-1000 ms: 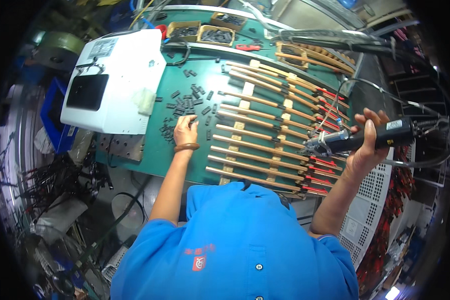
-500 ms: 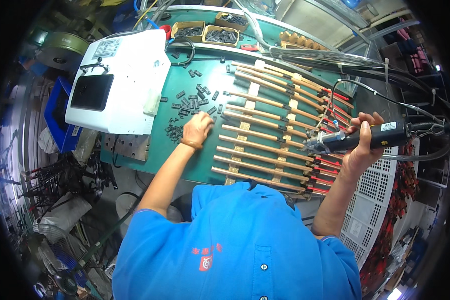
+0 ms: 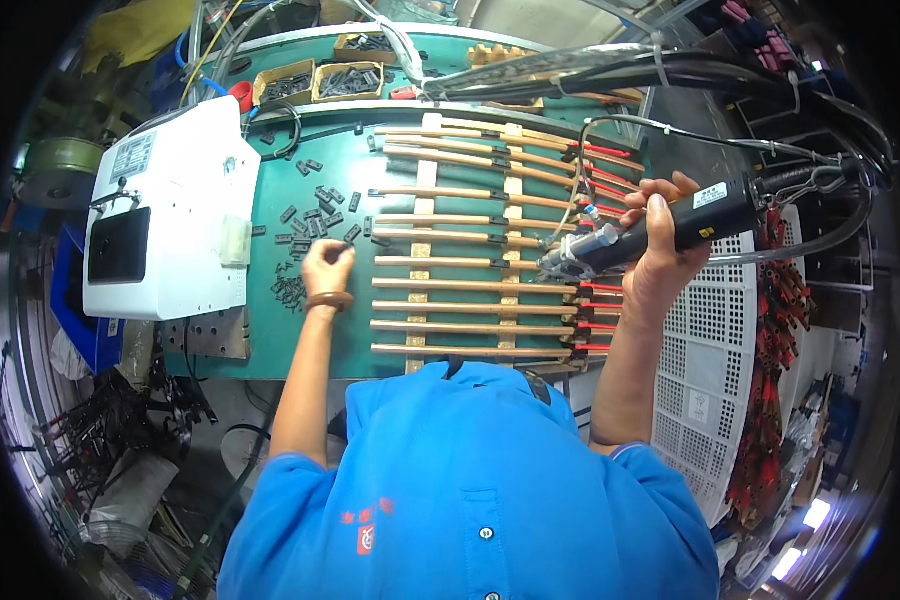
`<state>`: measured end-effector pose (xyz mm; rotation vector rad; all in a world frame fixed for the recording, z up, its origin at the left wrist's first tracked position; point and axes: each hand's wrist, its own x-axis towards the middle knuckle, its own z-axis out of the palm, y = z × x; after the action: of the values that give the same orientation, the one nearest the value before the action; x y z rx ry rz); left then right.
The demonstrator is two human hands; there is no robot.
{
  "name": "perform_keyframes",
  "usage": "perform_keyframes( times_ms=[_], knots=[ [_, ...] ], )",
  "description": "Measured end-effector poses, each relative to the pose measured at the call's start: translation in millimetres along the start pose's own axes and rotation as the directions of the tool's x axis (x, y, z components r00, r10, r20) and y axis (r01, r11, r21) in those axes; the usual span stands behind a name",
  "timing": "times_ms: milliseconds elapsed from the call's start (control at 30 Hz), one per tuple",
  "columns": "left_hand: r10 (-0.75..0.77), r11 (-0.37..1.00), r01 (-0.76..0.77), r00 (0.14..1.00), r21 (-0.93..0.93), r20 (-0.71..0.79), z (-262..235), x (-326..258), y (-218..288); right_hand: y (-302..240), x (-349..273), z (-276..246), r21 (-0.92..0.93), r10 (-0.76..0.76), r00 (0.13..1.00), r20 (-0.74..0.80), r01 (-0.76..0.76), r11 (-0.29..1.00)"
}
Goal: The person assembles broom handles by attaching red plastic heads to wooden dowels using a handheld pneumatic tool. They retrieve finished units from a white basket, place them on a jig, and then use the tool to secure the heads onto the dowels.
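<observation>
My right hand (image 3: 658, 250) is wrapped round a black cylindrical power screwdriver (image 3: 712, 213) with a metal nose, cable and hoses. Its nose (image 3: 568, 256) hangs over the middle of a row of copper-coloured rods (image 3: 460, 284). These lie side by side across two notched wooden strips (image 3: 420, 274), with black fittings on them and red parts at their right ends. Left of the rods, my left hand (image 3: 325, 268) is closed in a pinch beside loose black rectangular pieces (image 3: 322, 208). What its fingertips hold, if anything, I cannot make out. A pile of small dark parts (image 3: 288, 292) lies beside that wrist.
A white machine housing (image 3: 185, 215) with a dark panel stands at the left of the green table (image 3: 280, 345). Boxes of black pieces (image 3: 348, 82) sit at the back. Thick hoses (image 3: 610, 68) arch across the far right. A white perforated crate (image 3: 705, 350) lies right of my arm.
The whole view has shifted, with the table now further left. My left hand has turned from reaching flat over the black pieces to a closed pinch. The screwdriver stays in my right hand.
</observation>
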<state>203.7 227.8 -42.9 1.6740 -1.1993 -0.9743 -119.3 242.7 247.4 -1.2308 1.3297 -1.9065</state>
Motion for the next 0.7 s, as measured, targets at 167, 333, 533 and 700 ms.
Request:
perform_keyframes(
  times_ms=[167, 333, 533, 700],
  knots=[
    [-0.261, 0.537, 0.570, 0.814, -0.622, 0.519, -2, -42, 83, -1, -4, -3, 0.002, -0.013, 1.000, 0.006, 0.013, 1.000],
    [-0.260, 0.575, 0.699, 0.649, -0.425, 0.715, 68, -89, 81, -1, -12, 0, 0.035, 0.006, 1.000, 0.031, -0.007, 0.999],
    [-0.212, 0.692, 0.607, 0.688, -0.390, 0.694, 120, -93, 80, -3, -24, -8, 0.002, 0.032, 0.999, 0.027, -0.032, 0.999],
    [-0.091, 0.788, 0.474, 0.721, -0.392, 0.687, 127, -95, 82, -3, -35, -10, 0.003, 0.072, 0.997, -0.033, -0.072, 0.997]
  ],
)
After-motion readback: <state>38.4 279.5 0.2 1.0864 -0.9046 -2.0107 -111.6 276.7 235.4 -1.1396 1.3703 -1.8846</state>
